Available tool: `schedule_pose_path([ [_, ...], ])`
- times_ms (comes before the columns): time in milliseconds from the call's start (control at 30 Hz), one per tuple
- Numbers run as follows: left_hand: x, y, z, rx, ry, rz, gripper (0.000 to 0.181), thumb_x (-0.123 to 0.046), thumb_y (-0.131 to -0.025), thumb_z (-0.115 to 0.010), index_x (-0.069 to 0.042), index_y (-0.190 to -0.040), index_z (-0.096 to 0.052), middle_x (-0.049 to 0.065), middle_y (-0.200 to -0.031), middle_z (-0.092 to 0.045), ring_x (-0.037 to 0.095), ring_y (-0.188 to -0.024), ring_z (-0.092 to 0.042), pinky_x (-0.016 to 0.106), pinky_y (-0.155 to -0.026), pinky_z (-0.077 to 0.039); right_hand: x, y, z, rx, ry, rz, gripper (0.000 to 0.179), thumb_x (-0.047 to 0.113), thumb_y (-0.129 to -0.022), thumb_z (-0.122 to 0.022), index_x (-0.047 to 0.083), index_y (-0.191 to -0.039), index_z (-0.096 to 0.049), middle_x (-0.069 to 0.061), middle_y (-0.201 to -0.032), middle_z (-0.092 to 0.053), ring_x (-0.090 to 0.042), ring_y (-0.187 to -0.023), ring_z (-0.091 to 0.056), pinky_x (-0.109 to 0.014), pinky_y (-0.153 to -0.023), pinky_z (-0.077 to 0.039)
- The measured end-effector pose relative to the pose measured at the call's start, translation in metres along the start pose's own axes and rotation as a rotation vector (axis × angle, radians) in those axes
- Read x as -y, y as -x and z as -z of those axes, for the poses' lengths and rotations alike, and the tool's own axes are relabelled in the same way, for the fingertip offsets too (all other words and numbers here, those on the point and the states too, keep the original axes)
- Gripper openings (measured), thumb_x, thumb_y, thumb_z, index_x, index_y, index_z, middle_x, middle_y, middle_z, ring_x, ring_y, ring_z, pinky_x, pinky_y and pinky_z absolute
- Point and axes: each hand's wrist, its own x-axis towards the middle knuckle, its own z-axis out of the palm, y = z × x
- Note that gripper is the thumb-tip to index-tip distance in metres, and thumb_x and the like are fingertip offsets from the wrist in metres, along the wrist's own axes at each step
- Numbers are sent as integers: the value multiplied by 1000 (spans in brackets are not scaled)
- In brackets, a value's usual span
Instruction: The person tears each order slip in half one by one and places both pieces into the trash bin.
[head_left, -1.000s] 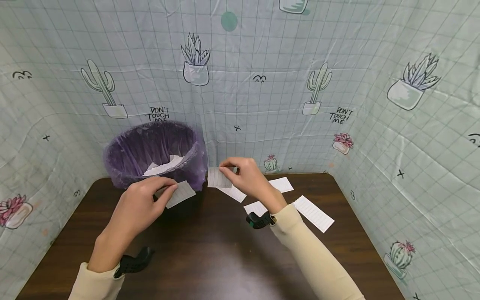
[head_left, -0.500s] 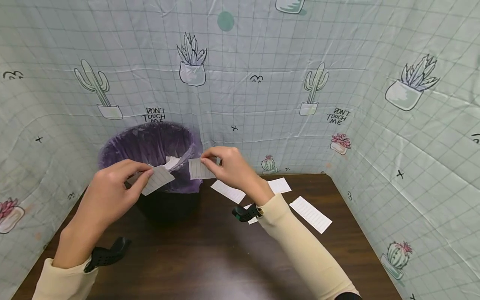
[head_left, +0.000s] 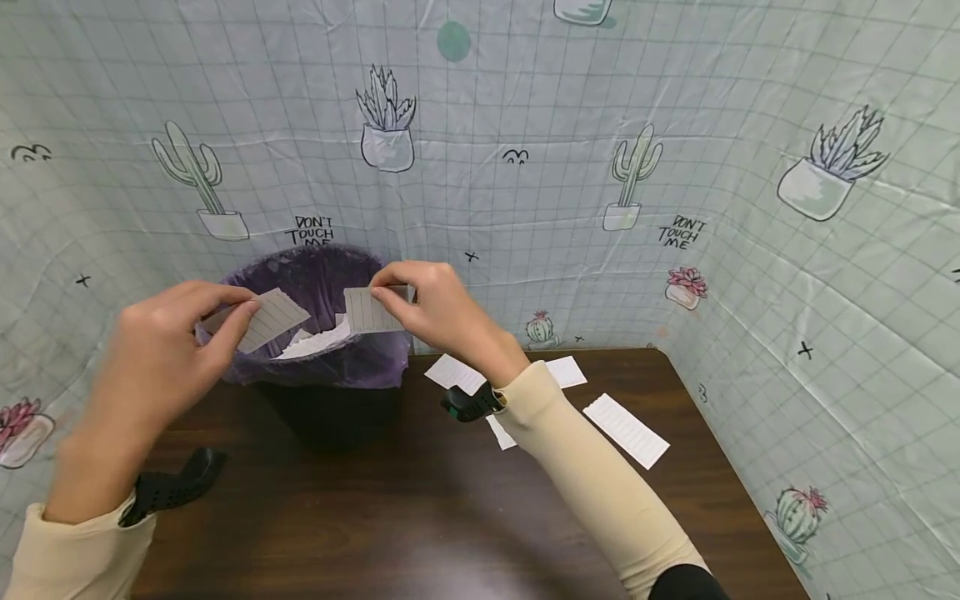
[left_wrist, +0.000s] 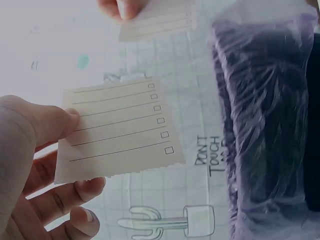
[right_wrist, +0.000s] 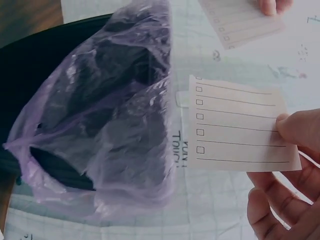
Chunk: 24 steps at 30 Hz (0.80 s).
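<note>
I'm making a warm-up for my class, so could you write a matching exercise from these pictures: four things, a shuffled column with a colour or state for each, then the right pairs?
Things
1. Slip at the left hand
2. Bin liner
3. Table
4. Right sleeve

Colour or state
A. Dark brown
B. Cream
C. Pinched by thumb and fingers
D. Purple

Pairs: 1-C, 2-D, 3-A, 4-B

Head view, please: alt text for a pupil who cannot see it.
A person's left hand and right hand each pinch a lined paper at a black bin with a purple bag. White paper lies inside it and on the brown table.
</note>
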Motion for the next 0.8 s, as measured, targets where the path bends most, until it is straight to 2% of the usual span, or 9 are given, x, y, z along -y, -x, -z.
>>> schedule_pose_path([
  [100, 8, -2, 2, -19, -15, 10, 11, -2, -85, -78, 1, -96, -77, 16, -86, -75, 27, -66, -58, 23, -66, -37, 4, -9, -3, 5, -11, -4, 14, 13, -102, -65, 6, -106, -76, -4, -104, -77, -12, -99, -71, -21, -81, -52],
  [233, 16, -4, 4, -40, -39, 23, 11, -2, -87, -76, 3, -97, -78, 19, -88, -76, 31, -63, -60, 18, -65, -37, 11, -18, -5, 6, -11, 14, 14, 13, -101, -65, 5, -106, -76, -4, -105, -77, -12, -100, -71, -21, -83, -53],
  [400, 22, -6, 7, -31, -79, 42, 12, -3, -89, -75, 4, -99, -78, 21, -89, -76, 32, -59, -59, 14, -62, -35, 16, -28, -8, 4, -16, 19, 14, 14, -102, -65, 5, -107, -76, -4, -105, -77, -11, -99, -70, -14, -85, -48],
  [567, 26, -11, 6, -27, -73, 78, 13, -3, -91, -74, 5, -100, -77, 25, -91, -75, 37, -63, -63, 12, -65, -33, 14, -36, -10, -14, -15, 14, 15, 13, -102, -65, 4, -106, -76, -5, -104, -77, -11, -97, -70, -15, -85, -48],
  [733, 30, -15, 2, -28, -69, 110, 13, -5, -93, -73, 3, -101, -78, 23, -93, -76, 37, -64, -62, 12, -66, -32, 9, -43, -13, -3, 3, -29, 16, 14, -102, -64, 5, -108, -76, -5, -107, -77, -11, -99, -70, -15, -88, -48],
  [800, 32, -15, 0, -25, -70, 109, 13, -6, -93, -73, 2, -101, -78, 22, -93, -76, 33, -62, -61, 14, -66, -33, 7, -46, -15, 1, 12, -54, 17, 15, -103, -64, 5, -108, -76, -5, -108, -77, -12, -100, -70, -14, -89, -48],
])
